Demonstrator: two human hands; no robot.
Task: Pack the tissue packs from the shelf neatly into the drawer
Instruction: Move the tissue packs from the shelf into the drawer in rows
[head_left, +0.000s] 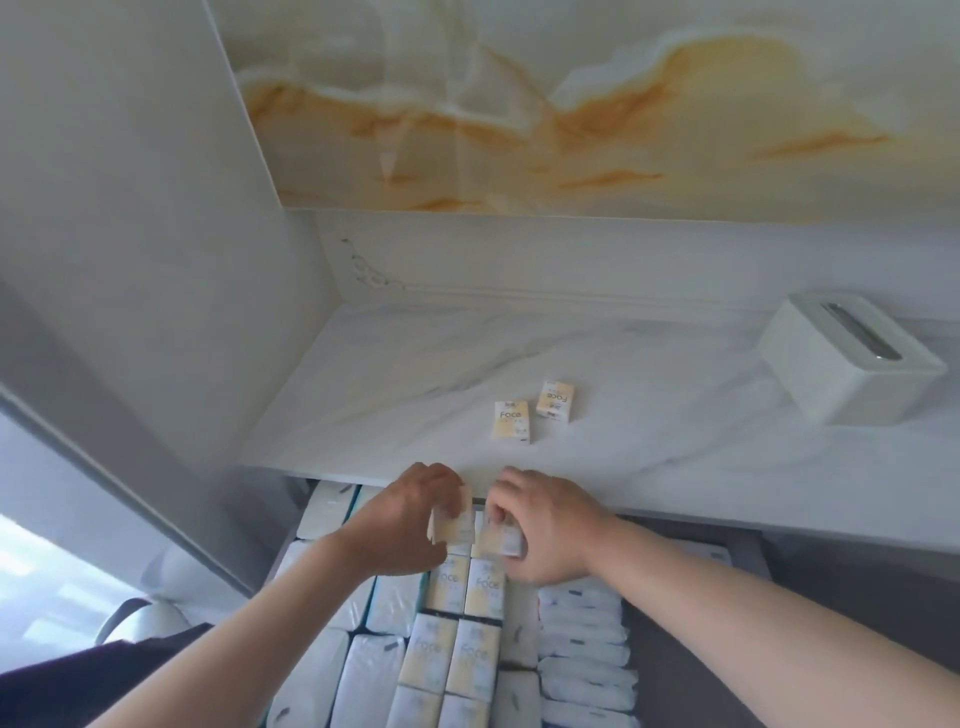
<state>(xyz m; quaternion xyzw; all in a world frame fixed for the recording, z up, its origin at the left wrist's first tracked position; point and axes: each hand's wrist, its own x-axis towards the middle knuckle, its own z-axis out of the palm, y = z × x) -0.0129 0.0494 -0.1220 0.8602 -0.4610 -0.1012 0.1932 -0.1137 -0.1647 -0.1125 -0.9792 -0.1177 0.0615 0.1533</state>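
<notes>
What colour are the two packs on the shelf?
The packs are white and pale yellow; head view shows them.

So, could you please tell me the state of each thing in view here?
Drawer: pulled open, largely filled with packs.
Left hand: grips a tissue pack over the drawer.
Right hand: grips a second tissue pack beside it.
Nearer shelf pack: lying flat, not yet packed.
Farther shelf pack: lying flat, apart from the nearer.
Tissue box: closed, on the shelf.
</notes>
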